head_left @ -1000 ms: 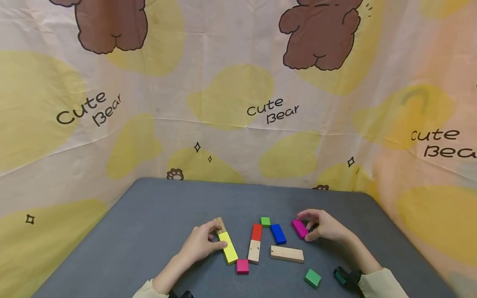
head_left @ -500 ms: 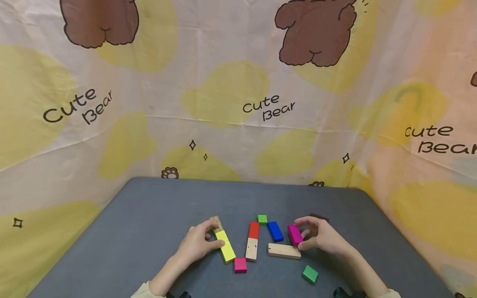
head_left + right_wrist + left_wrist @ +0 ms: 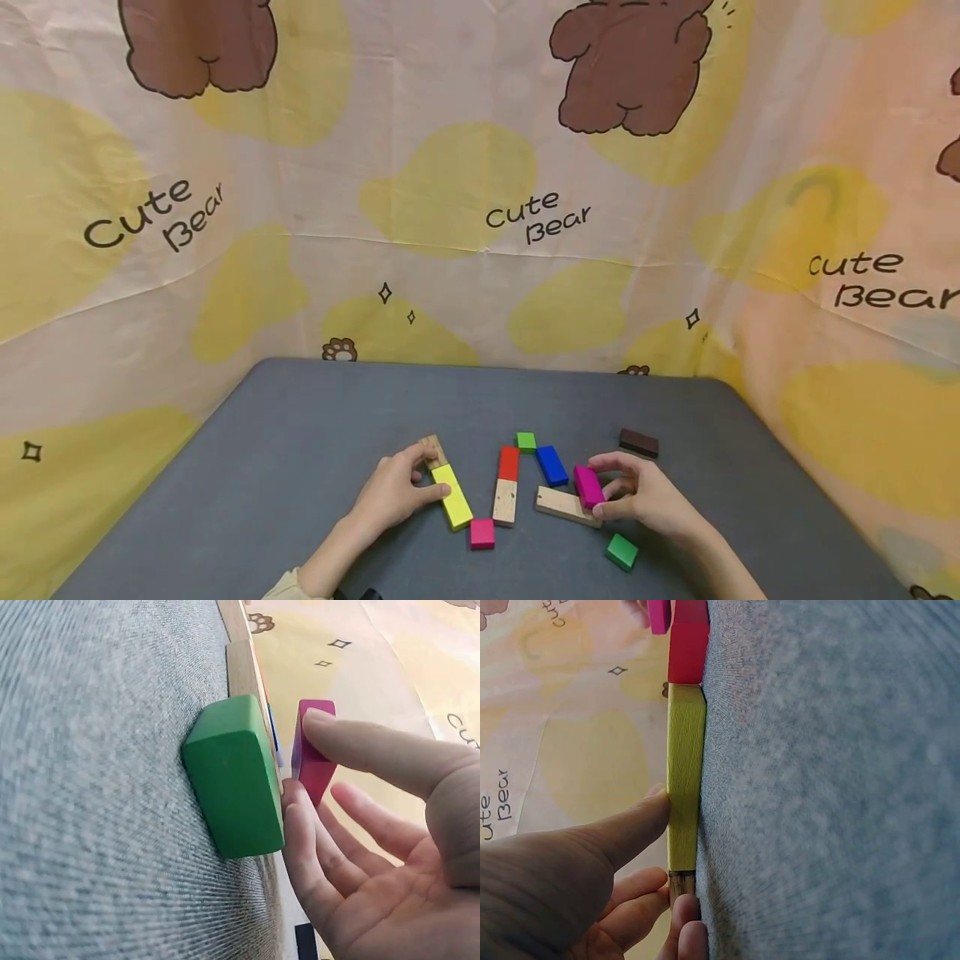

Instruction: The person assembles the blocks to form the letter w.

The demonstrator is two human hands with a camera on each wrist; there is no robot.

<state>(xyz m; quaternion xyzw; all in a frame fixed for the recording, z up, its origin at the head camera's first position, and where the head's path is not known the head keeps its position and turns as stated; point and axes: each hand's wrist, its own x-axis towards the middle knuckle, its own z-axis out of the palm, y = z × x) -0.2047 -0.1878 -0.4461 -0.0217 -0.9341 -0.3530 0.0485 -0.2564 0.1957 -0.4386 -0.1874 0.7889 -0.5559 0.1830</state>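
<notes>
My right hand (image 3: pixel 652 498) pinches a magenta wooden block (image 3: pixel 588 485) between thumb and fingers, held just over the right end of a long plain-wood block (image 3: pixel 557 502). In the right wrist view the magenta block (image 3: pixel 316 754) is apart from the table. At the left, my left hand (image 3: pixel 393 493) has its thumb on a yellow block (image 3: pixel 453 498). Its curled fingers are around a plain-wood block (image 3: pixel 432 443) at the yellow one's far end, partly hidden. A pink-red block (image 3: pixel 482 534) sits at the yellow block's near end. A green block (image 3: pixel 232 780) lies close below the right hand.
A red block (image 3: pixel 508 462) and a plain-wood block (image 3: pixel 506 502) stand in line mid-table. Beyond them lie a small light-green block (image 3: pixel 526 442) and a blue block (image 3: pixel 552 466). A dark brown block (image 3: pixel 639 442) lies at the far right. A printed cloth (image 3: pixel 450 192) hangs behind the table.
My right hand has carried the magenta block left and nearer, over the long plain-wood block, uncovering the dark brown block. The left hand keeps its place on the yellow block.
</notes>
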